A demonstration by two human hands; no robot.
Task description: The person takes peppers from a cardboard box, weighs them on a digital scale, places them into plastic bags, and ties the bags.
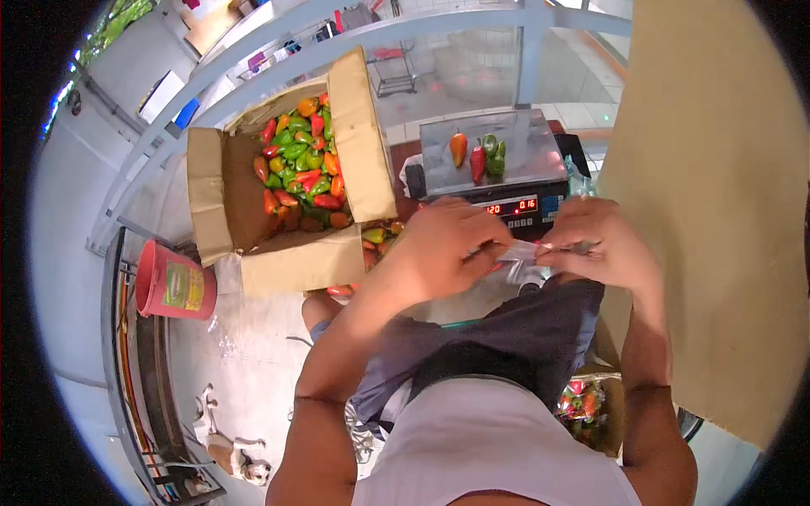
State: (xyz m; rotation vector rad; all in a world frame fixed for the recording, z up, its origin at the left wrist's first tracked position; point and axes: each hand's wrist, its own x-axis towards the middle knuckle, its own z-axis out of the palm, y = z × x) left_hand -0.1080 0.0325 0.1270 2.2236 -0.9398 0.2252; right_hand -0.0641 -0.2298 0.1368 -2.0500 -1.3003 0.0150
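"What is in your grip?"

"Your left hand (460, 243) and your right hand (603, 243) both pinch narrowly on a piece of thin, clear plastic (521, 251), creased and slightly glossy, which spans the gap between them."

"Where is that plastic?"

"In front of you, on your side of the scale (530, 158). The scale has a flat, straight-edged metal plate (533, 133) with a dull shine, and glowing red digits (527, 204) face you below it."

"What lies on the plate?"

"Smooth, tapering shapes: an orange pepper (458, 149) a little apart, then a red pepper (477, 164) just beside some green peppers (496, 158)."

"And to your left?"

"A matte brown cardboard box (207, 185), its stiff flaps (304, 263) spread outward, holds a heap of peppers (299, 169), glossy-skinned in red, green and orange. Near it, on the floor side, is a round-rimmed pink bucket (150, 282) with a printed label (183, 287)."
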